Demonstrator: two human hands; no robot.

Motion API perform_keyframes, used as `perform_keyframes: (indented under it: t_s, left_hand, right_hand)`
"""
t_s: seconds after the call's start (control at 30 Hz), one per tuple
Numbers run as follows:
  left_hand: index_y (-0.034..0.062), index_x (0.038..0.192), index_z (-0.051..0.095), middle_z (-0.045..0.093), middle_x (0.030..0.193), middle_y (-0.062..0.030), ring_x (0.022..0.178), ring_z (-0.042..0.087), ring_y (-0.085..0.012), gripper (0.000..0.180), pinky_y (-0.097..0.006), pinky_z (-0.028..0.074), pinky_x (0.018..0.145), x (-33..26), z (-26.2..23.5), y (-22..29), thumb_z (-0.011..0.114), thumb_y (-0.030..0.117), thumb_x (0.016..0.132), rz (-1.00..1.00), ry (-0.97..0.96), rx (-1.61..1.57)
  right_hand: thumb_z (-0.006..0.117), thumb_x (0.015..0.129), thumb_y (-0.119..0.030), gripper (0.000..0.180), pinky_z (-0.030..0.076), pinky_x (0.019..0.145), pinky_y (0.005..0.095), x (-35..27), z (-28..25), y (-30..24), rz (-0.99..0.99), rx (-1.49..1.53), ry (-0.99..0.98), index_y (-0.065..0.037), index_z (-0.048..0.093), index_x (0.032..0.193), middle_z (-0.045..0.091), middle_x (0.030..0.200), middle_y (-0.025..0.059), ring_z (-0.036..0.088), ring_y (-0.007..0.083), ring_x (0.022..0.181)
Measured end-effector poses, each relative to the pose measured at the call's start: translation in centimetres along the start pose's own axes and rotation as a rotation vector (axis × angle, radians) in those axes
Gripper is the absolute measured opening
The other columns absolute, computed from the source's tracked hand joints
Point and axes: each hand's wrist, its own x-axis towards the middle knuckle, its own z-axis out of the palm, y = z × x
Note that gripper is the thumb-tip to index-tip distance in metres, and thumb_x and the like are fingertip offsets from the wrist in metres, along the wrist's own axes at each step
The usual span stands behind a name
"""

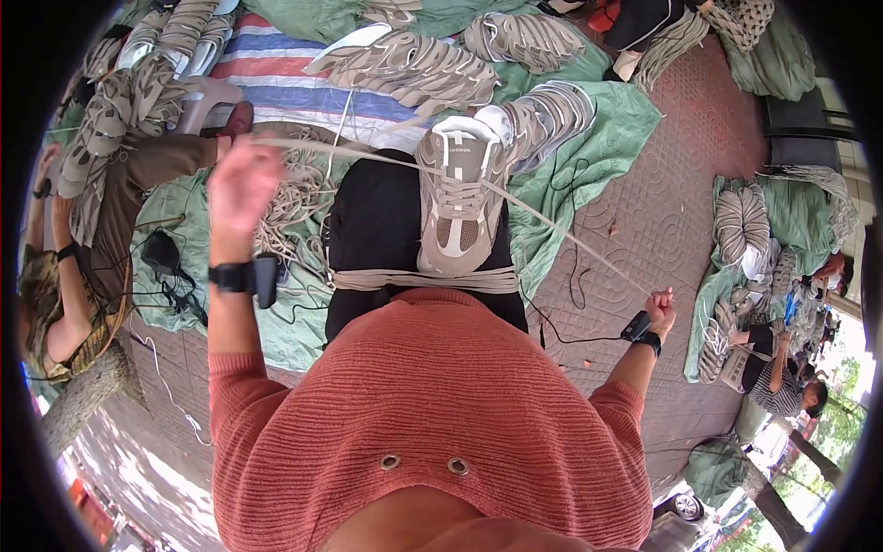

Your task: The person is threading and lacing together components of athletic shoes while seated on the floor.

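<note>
On my lap a beige and grey sneaker upper [453,230] rests with its toe toward me, its front partly laced. A flat beige shoelace [570,237] runs taut from its eyelets to both sides. My left hand [244,184], smeared by motion, is raised at the left with the lace's left length at its fingers. Far out to the right, my right hand [660,311] is closed on the other end. Across my thighs, just below the toe, lies a bundle of beige laces [423,279].
A loose heap of laces [290,202] lies on green sheeting at the left. Rows of nested shoe uppers [405,69] lie ahead on a striped tarp [267,69]. A co-worker's leg [138,184] reaches in from the left. Thin black cables cross the paving [681,120] at right.
</note>
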Motion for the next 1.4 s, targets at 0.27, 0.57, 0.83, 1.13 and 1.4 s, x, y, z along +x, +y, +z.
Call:
perform_keyframes:
  t_s: [0.27,0.57,0.83,1.13,1.4]
  left_hand:
    - [-0.0058,0.097,0.054,0.057,0.098,-0.0105,0.066,0.043,-0.0141,0.019,-0.027,0.04,0.064,-10.9,-10.6,9.1,0.043,0.009,0.091,0.423,0.117,-0.446]
    - [0.0057,0.106,0.066,0.063,0.106,-0.0014,0.09,0.055,-0.0116,0.024,-0.022,0.041,0.076,-3.0,-0.8,-1.8,0.052,0.02,0.092,0.525,0.482,1.424]
    - [0.0051,0.105,0.061,0.052,0.084,-0.0112,0.071,0.055,-0.0283,0.025,-0.036,0.045,0.066,8.8,6.5,-18.9,0.061,0.013,0.081,0.575,-0.111,1.918]
    - [0.0064,0.097,0.059,0.05,0.097,-0.0115,0.089,0.057,-0.0293,0.028,-0.042,0.041,0.077,8.9,5.5,-19.4,0.063,0.01,0.07,0.508,-0.187,2.234]
    - [0.0038,0.102,0.065,0.064,0.098,-0.0077,0.082,0.054,-0.0137,0.032,-0.028,0.043,0.075,8.5,5.0,-14.0,0.051,0.031,0.094,0.455,0.152,1.353]
  right_hand:
    - [0.054,0.088,-0.017,0.018,0.024,0.045,0.0213,-1.1,6.9,11.0,-0.164,-0.836,-0.093,-0.01,0.065,0.1,0.049,0.067,-0.0069,0.037,0.0045,0.053]
    - [0.056,0.087,-0.017,0.015,0.044,0.083,0.0316,-11.0,22.5,35.0,-0.885,-1.659,-1.557,-0.012,0.068,0.094,0.066,0.089,0.0034,0.06,0.0201,0.085]
    - [0.061,0.079,-0.02,0.011,0.043,0.075,0.0356,-13.7,20.9,38.8,-1.237,-1.814,-1.699,-0.011,0.067,0.079,0.056,0.079,0.0018,0.052,0.0244,0.085]
    - [0.052,0.088,-0.021,0.02,0.042,0.076,0.0417,-13.6,18.9,37.0,-1.073,-1.879,-1.487,-0.004,0.062,0.085,0.055,0.088,0.009,0.055,0.0286,0.087]
    - [0.049,0.089,-0.021,0.016,0.042,0.074,0.0448,-13.6,18.5,38.6,-1.051,-1.725,-1.497,-0.006,0.055,0.09,0.062,0.084,0.0147,0.059,0.0337,0.085]
